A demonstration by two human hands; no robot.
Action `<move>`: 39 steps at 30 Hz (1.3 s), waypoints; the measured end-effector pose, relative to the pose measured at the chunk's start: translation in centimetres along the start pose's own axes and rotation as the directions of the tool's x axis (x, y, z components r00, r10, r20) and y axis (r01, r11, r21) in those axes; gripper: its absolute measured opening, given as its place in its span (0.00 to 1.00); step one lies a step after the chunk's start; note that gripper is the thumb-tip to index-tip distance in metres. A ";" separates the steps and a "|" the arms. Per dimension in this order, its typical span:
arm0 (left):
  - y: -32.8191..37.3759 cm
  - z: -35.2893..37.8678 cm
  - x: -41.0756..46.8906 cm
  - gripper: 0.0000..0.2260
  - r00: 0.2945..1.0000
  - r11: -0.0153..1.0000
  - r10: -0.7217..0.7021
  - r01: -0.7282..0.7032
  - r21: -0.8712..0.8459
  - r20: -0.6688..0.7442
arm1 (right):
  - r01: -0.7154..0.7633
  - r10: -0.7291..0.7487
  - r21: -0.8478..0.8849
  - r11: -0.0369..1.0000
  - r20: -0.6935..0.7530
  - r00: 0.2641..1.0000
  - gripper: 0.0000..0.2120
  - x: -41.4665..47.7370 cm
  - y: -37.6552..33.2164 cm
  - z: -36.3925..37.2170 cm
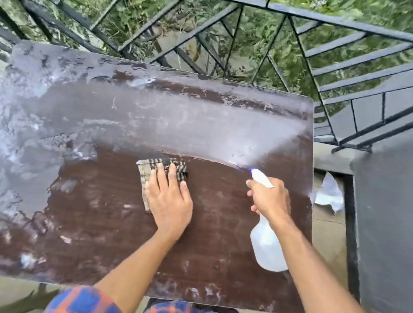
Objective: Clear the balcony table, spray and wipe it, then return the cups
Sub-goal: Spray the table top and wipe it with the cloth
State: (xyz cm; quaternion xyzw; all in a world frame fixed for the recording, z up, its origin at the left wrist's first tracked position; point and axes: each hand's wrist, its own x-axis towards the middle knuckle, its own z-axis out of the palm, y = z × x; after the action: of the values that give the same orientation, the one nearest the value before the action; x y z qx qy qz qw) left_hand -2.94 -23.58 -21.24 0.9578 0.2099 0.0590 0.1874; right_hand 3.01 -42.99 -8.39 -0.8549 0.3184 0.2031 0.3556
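Note:
The brown balcony table [96,220] fills the middle of the view, wet and streaked with pale film over its far and left parts. My left hand [169,199] lies flat on a checked cloth [155,168] pressed onto the table near its centre. My right hand [269,197] grips the trigger head of a white spray bottle [268,244], held tilted above the table's right side with the nozzle pointing away. A cone of mist [264,144] fans out from the nozzle toward the far right corner. No cups are in view.
A black metal railing [222,22] runs just beyond the table's far edge, with greenery behind it. A grey wall [403,216] stands on the right. A crumpled white scrap [330,194] lies on the floor between table and wall.

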 end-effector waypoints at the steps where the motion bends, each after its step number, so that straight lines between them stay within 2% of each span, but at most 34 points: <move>1: 1.0 0.4 -0.9 0.22 0.999 1.000 0.029 -0.029 -0.004 0.020 | -0.010 0.010 0.006 1.000 -0.007 1.000 0.11 0.1 0.5 -0.5; 8: 8.9 3.1 -4.7 0.23 0.949 0.969 0.249 -0.245 -0.042 0.192 | -0.070 0.074 0.082 0.994 -0.045 0.996 0.14 1.6 5.9 -4.7; 12: 13.4 4.9 -6.8 0.24 0.844 0.892 0.444 -0.446 -0.066 0.302 | -0.139 0.155 0.140 0.980 -0.106 0.982 0.14 1.6 9.5 -7.8; 16: 17.7 6.6 -8.5 0.24 0.752 0.826 0.551 -0.554 -0.106 0.362 | -0.206 0.232 0.176 0.963 -0.141 0.962 0.11 1.5 12.8 -10.4; 20: 21.0 8.0 -10.5 0.25 0.564 0.668 0.705 -0.731 -0.137 0.430 | -0.230 0.263 0.187 0.955 -0.173 0.949 0.10 1.1 16.1 -12.1; 24: 22.4 9.0 -12.3 0.23 0.351 0.466 0.809 -0.872 -0.149 0.471 | -0.240 0.281 0.216 0.946 -0.184 0.942 0.08 0.3 18.5 -13.2; 29: 22.4 8.5 -12.9 0.23 0.190 0.300 0.864 -0.938 -0.173 0.466 | -0.268 0.309 0.235 0.934 -0.163 0.937 0.07 -0.6 20.2 -13.7; 33: 21.0 8.0 -13.0 0.23 0.086 0.210 0.874 -0.954 -0.213 0.478 | -0.246 0.275 0.192 0.950 -0.148 0.950 0.11 -0.8 20.9 -13.1; 36: 20.1 7.6 -13.6 0.23 0.056 0.197 0.869 -0.950 -0.241 0.492 | -0.203 0.221 0.145 0.968 -0.121 0.968 0.12 -0.9 20.8 -12.3; 39: 19.0 7.0 -13.8 0.24 0.066 0.221 0.856 -0.943 -0.247 0.513 | -0.167 0.178 0.107 0.980 -0.104 0.979 0.15 -1.1 20.1 -11.5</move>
State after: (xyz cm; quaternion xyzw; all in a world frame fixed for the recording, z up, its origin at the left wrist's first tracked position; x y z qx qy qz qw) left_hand -6.83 -47.74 -20.85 0.8567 -0.4905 -0.1335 0.0875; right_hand -10.23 -62.00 -9.81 -0.8159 0.4204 0.1686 0.3592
